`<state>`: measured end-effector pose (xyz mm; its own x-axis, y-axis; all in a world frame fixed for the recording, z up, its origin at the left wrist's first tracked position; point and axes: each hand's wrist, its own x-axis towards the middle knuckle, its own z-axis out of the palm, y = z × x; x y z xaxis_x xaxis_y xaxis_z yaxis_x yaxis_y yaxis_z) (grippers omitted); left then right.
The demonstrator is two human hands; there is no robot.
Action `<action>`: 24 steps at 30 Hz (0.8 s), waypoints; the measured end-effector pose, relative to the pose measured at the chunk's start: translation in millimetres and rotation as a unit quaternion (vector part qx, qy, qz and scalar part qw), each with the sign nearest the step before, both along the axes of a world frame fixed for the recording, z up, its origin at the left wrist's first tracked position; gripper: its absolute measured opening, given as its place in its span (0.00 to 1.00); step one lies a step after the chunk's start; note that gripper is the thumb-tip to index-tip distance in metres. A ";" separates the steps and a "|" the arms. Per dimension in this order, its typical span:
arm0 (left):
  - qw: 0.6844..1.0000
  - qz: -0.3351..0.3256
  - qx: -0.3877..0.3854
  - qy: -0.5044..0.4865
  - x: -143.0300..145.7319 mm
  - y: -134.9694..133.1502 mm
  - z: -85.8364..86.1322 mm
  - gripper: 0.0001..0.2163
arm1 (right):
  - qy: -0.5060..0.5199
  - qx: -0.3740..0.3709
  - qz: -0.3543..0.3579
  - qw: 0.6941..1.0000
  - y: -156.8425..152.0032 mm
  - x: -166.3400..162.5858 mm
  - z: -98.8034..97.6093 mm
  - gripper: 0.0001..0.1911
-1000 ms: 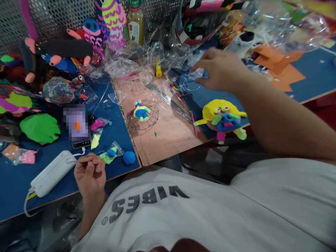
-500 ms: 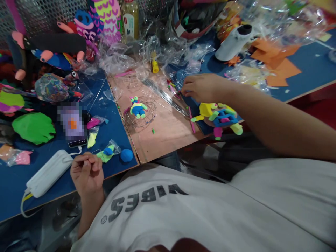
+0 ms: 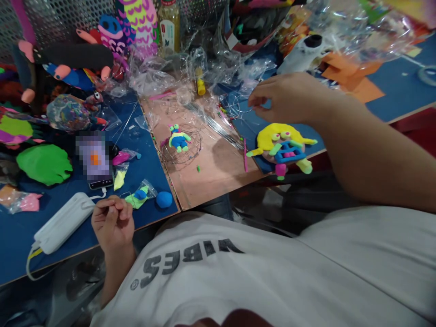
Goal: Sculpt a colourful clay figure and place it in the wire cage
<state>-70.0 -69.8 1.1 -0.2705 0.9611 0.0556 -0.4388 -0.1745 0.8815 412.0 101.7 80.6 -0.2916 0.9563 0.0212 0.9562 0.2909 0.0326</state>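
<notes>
My right hand (image 3: 279, 97) is raised over the blue tabletop, thumb and fingertips pinched on what looks like a thin wire (image 3: 240, 110) curving off to the left. Just below it lies a yellow-topped clay figure (image 3: 286, 143) with pink-dotted eyes, blue strips and stubby limbs. At the table's front edge my left hand (image 3: 113, 222) is closed, fingertips pressed to the thumb; anything between them is too small to make out. Near it are a blue clay ball (image 3: 164, 199) and a bag of green clay (image 3: 138, 198). A small blue-and-green clay figure (image 3: 179, 140) lies on a wire ring.
A white power bank (image 3: 64, 222) is cabled to a phone (image 3: 95, 159) on the left. Metal wires (image 3: 221, 127) lie across the pinkish board (image 3: 211, 181). Behind are crumpled plastic, a bottle (image 3: 169, 29) and clay animals; orange paper (image 3: 357, 81) lies at right.
My right hand has lifted away from the wire pile and moved right, uncovering more of the yellow-topped figure. My left hand has stayed where it was.
</notes>
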 end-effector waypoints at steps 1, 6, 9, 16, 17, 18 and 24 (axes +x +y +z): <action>1.000 0.004 -0.005 -0.002 0.5 -0.2 0.6 0.14 | -0.029 0.002 -0.023 0.999 -3.1 -4.8 1.9 0.12; 1.000 0.005 -0.001 -0.003 1.7 -0.4 1.3 0.14 | -0.063 0.061 -0.073 0.993 -24.6 -16.5 9.8 0.17; 1.000 -0.009 0.015 -0.005 0.7 0.3 -0.2 0.13 | -0.078 0.140 -0.118 0.980 -38.8 -12.4 11.2 0.22; 0.999 -0.031 0.030 -0.019 8.5 3.2 4.7 0.10 | 0.015 0.428 -0.147 0.892 -72.2 -10.9 -32.3 0.14; 0.998 -0.035 0.036 -0.022 13.6 2.8 8.1 0.09 | 0.070 0.492 -0.096 0.862 -79.6 -22.1 -39.5 0.14; 0.998 -0.047 0.039 -0.021 20.0 1.9 12.1 0.09 | 0.126 0.546 -0.047 0.827 -87.5 -37.7 -45.2 0.13; 0.988 -0.107 0.094 0.055 64.6 -6.0 36.7 0.03 | 0.472 0.571 0.028 0.672 -140.5 -165.5 -49.3 0.11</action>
